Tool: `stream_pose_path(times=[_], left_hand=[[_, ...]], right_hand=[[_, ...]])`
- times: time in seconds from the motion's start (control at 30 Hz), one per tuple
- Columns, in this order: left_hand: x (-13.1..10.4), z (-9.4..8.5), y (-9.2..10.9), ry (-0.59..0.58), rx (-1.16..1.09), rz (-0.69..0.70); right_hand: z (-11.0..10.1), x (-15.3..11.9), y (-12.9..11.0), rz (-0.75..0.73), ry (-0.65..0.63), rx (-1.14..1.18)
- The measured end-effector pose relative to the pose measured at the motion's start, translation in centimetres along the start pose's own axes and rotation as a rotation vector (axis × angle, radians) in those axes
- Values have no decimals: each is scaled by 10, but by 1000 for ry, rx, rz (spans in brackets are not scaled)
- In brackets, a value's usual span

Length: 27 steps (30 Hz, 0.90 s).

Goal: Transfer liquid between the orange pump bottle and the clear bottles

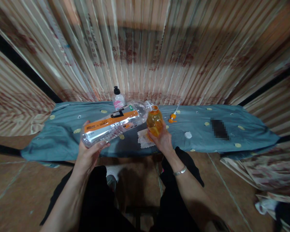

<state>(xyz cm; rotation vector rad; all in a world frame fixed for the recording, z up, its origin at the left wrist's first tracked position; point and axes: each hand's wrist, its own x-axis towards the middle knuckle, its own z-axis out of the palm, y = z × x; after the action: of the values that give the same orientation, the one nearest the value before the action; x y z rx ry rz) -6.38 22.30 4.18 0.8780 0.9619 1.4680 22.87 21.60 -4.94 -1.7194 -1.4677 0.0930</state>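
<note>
The head camera looks forward and down, seemingly near the cloth (197,125).

Your large bottle (116,123) looks like clear, glossy plastic, smooth and shiny; your amber bottle (153,121) is see-through with a glossy finish. The pump (173,117) looks like smooth plastic. You have wrinkled cloth (198,129) on the worktop, a shiny metal bracelet (180,170), and matt, pleated fabric in the curtain (145,48).

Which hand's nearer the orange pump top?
Right. The right hand is just left of the orange pump top, lower in view; the left hand is much farther left, at the base of the clear bottle.
</note>
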Motion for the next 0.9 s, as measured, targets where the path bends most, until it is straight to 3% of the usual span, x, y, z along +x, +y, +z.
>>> stream_pose_path(times=[0.9], left_hand=[[-1,13,4,45,69,79]], right_hand=[[1,-1,2,-3,3,-11]])
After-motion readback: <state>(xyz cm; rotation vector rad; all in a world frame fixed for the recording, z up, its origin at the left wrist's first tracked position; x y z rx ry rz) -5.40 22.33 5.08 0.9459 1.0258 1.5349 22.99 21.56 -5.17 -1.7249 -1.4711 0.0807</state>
